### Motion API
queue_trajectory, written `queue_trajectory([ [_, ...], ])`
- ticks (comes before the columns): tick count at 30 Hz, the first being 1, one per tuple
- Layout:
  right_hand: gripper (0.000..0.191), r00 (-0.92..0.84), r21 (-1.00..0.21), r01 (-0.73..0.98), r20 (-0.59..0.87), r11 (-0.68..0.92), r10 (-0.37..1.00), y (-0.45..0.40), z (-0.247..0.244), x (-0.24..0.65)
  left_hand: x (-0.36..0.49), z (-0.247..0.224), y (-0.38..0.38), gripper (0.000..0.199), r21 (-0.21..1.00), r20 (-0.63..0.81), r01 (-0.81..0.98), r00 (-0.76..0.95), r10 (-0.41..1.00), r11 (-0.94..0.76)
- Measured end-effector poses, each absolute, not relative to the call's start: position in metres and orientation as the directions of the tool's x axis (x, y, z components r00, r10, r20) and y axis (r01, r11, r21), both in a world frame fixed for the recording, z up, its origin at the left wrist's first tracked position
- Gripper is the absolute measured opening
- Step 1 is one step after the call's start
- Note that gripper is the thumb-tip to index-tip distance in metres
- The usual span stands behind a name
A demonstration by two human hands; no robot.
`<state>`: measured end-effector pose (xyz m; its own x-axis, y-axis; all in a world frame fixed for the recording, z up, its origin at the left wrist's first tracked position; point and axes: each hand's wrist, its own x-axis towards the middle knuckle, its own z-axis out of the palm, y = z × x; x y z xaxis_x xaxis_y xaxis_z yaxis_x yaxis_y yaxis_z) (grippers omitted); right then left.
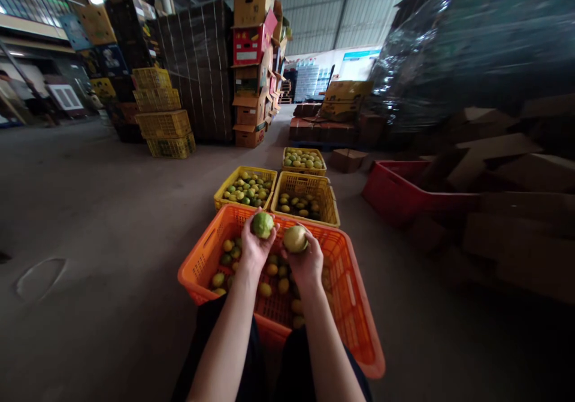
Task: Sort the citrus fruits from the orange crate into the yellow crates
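Note:
My left hand (257,245) holds a green fruit (263,225) in its curled fingers, above the orange crate (354,288). Beside it on the right, my right hand (309,263) is closed round a paler yellow-green fruit (295,239). The two fruits are close together but apart. Several yellow and green fruits (265,290) lie on the bottom of the orange crate, partly hidden by my forearms. Just beyond its far rim stand a left yellow crate (219,199) full of green and yellow fruits and a right yellow crate (333,207) with fewer, mostly yellow ones.
A smaller yellow crate (303,171) of pale fruits stands farther back. At the right are a red bin (395,192) and loose cardboard (530,222). Stacked yellow crates (164,123) and a tall column of boxes (251,48) rise behind. A person (33,93) is at the far left.

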<state>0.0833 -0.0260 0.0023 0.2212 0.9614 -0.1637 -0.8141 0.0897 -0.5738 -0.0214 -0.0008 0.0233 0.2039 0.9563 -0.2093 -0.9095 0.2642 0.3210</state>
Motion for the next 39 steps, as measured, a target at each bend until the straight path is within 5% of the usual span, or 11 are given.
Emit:
queue_trajectory([
  [5, 0.024, 0.161, -0.523, -0.852, -0.199, 0.034, 0.967, -0.031, 0.003, 0.082, -0.025, 0.022, -0.005, 0.038, 0.363, -0.128, -0.865, 0.322, 0.938, 0.347],
  [10, 0.026, 0.042, -0.365, -0.931, -0.104, 0.001, 0.994, -0.028, -0.009, 0.083, -0.018, 0.017, -0.006, 0.035, 0.130, -0.128, -0.926, 0.339, 0.932, 0.354],
  [13, 0.022, 0.038, -0.308, -0.951, -0.123, -0.002, 0.992, -0.028, -0.011, 0.084, -0.014, 0.017, -0.004, 0.034, 0.089, -0.149, -0.948, 0.289, 0.946, 0.304],
  [21, 0.023, 0.072, -0.299, -0.954, -0.151, 0.024, 0.986, -0.029, -0.009, 0.083, -0.012, 0.016, -0.001, 0.028, 0.008, -0.145, -0.957, 0.285, 0.948, 0.289],
  [32, 0.010, 0.107, -0.290, -0.956, -0.195, 0.047, 0.975, -0.015, -0.027, 0.084, -0.010, 0.007, 0.009, 0.014, 0.126, -0.389, -0.978, 0.105, 0.915, 0.165],
  [39, 0.015, 0.097, -0.277, -0.960, -0.219, 0.034, 0.971, -0.017, -0.022, 0.081, -0.011, 0.011, 0.006, 0.010, 0.046, -0.276, -0.972, 0.211, 0.938, 0.232],
])
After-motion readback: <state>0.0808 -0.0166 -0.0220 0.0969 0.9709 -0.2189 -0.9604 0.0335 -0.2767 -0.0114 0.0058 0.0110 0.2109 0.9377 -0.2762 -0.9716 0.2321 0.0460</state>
